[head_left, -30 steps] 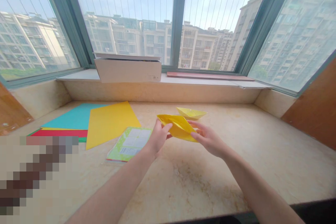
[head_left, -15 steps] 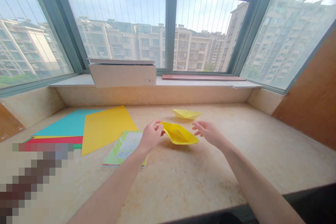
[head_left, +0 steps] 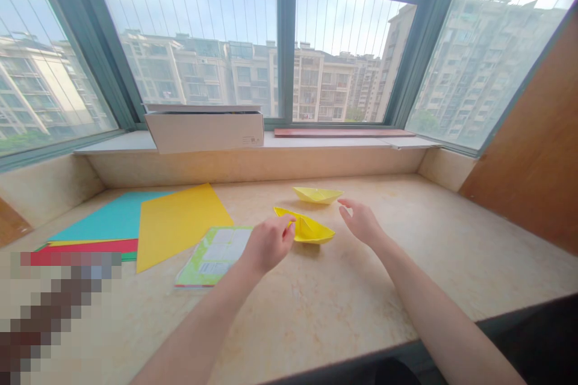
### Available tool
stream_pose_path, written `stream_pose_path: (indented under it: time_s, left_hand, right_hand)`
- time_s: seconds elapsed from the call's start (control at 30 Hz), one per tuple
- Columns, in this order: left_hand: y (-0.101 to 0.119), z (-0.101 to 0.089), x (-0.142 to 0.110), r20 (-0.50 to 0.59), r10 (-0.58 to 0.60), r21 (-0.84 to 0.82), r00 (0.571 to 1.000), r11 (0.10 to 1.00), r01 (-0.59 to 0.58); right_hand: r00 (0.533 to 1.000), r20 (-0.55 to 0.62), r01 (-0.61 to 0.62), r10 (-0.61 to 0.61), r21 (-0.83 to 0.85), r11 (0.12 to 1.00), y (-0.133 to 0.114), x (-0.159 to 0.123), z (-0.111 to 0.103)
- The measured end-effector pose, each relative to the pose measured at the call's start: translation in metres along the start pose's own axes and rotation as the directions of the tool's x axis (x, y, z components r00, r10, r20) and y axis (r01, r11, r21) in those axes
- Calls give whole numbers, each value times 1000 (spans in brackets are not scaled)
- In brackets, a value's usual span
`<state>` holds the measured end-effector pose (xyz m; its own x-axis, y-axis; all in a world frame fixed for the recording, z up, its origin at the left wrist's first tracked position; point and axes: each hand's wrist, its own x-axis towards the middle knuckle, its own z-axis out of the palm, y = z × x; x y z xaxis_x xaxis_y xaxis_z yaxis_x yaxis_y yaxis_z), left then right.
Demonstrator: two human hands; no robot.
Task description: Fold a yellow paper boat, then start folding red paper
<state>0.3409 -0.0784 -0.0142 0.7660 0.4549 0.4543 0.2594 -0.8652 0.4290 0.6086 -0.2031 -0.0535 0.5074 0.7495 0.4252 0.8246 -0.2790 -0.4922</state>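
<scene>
A bright yellow paper boat (head_left: 320, 233) rests on the stone-patterned surface, its pointed ends toward upper left and lower right. My left hand (head_left: 270, 243) is in front of its left part, fingers loosely bent, not visibly gripping it; whether the fingertips touch the paper I cannot tell. Behind stands a paler yellow paper boat (head_left: 318, 195). Close to that boat's right tip, my right hand (head_left: 360, 220) is open, with thumb and fingers apart and nothing between them.
On the left lie a yellow sheet (head_left: 180, 222), a blue sheet (head_left: 102, 216) and a red sheet (head_left: 90, 248), partly overlapping. A green-and-white packet (head_left: 217, 252) lies beside my left forearm. A white box (head_left: 205, 132) and a reddish board (head_left: 343, 132) sit on the window ledge.
My left hand has let go of the bright yellow boat's left tip and come nearer to me and right. The boat now rests on the surface. My right hand has moved slightly away from it.
</scene>
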Motion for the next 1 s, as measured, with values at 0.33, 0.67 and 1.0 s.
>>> stream_pose_path:
  time_s: [0.33, 0.67, 1.0]
  left_hand:
    - [25, 14, -12, 325, 155, 107, 933, 974, -199]
    - [25, 15, -7, 94, 137, 210, 986, 965, -154]
    - [37, 23, 29, 184, -68, 388, 981, 922, -9]
  right_hand:
    - [999, 15, 37, -33, -344, 938, 3, 18, 24]
    - [990, 34, 137, -136, -439, 888, -9, 31, 25]
    - [992, 107, 117, -73, -500, 858, -24, 83, 36]
